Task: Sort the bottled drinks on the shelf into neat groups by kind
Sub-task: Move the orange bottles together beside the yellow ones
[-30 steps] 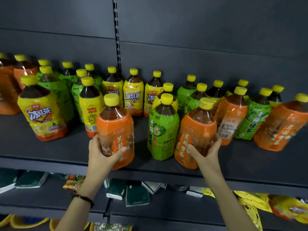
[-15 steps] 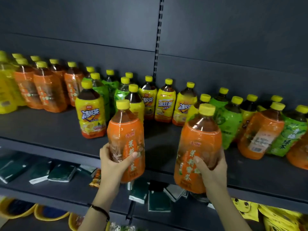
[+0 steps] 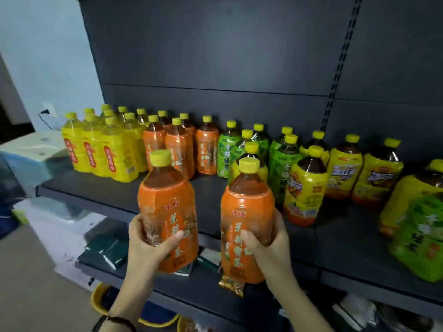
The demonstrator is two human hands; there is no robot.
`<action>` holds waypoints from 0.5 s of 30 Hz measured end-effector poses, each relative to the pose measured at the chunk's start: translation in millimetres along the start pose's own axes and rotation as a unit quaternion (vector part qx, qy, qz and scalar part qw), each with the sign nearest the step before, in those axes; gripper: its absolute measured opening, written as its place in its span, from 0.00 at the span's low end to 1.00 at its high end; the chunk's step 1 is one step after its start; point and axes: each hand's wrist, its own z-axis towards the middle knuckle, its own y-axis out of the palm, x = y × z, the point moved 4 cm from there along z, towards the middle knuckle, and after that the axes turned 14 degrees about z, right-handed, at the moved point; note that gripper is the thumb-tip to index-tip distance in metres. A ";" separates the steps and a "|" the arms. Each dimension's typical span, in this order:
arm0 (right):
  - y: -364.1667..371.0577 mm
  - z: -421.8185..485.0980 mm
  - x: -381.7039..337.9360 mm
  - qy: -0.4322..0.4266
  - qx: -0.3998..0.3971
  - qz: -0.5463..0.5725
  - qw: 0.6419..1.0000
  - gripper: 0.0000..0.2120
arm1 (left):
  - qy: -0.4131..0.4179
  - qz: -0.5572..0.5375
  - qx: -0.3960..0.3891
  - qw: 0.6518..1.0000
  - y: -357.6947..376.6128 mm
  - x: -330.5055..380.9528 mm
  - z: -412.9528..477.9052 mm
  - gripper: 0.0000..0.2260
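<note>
your left hand (image 3: 146,245) grips the left orange bottle (image 3: 167,207) low on its body and your right hand (image 3: 271,243) grips the right orange bottle (image 3: 247,212), both upright and held apart in front of the shelf (image 3: 335,231). further back on the shelf stand the shelved orange bottles (image 3: 179,147), with the plain yellow bottles (image 3: 105,152) to their left and the green bottles (image 3: 227,152) and yellow iced-tea bottles (image 3: 345,171) to their right.

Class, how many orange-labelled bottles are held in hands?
2 orange-labelled plastic bottles with yellow caps: the left bottle in the left hand, the right bottle in the right hand.
</note>
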 end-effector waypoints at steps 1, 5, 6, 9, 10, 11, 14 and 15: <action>16.1 3.8 5.5 0.002 -0.007 -0.002 1.000 0.36 | 0.000 0.004 0.003 1.000 -9.3 -1.6 6.9 0.47; 67.3 24.0 23.0 -0.021 -0.022 -0.011 0.999 0.36 | 0.011 0.036 0.005 0.999 -31.2 -13.0 38.9 0.53; 75.4 30.1 28.4 -0.024 -0.019 -0.009 0.999 0.37 | 0.014 0.039 0.004 0.999 -32.9 -16.4 47.9 0.52; 90.6 52.5 44.4 -0.026 -0.009 -0.006 1.000 0.36 | 0.027 0.052 0.008 0.998 -32.2 -24.5 77.3 0.47; 93.7 61.6 49.7 -0.024 -0.005 -0.007 1.000 0.35 | 0.031 0.055 0.010 0.998 -30.8 -26.4 87.6 0.47; 96.0 71.8 55.8 -0.024 0.000 -0.011 1.000 0.35 | 0.032 0.053 0.011 0.998 -29.4 -28.8 98.1 0.47; 102.4 104.0 75.9 -0.032 0.014 -0.026 0.999 0.35 | 0.027 0.041 0.002 0.999 -23.1 -40.9 131.0 0.45; 104.8 114.7 81.4 -0.031 0.017 -0.036 0.999 0.35 | 0.023 0.040 -0.002 0.999 -21.2 -45.0 142.8 0.46</action>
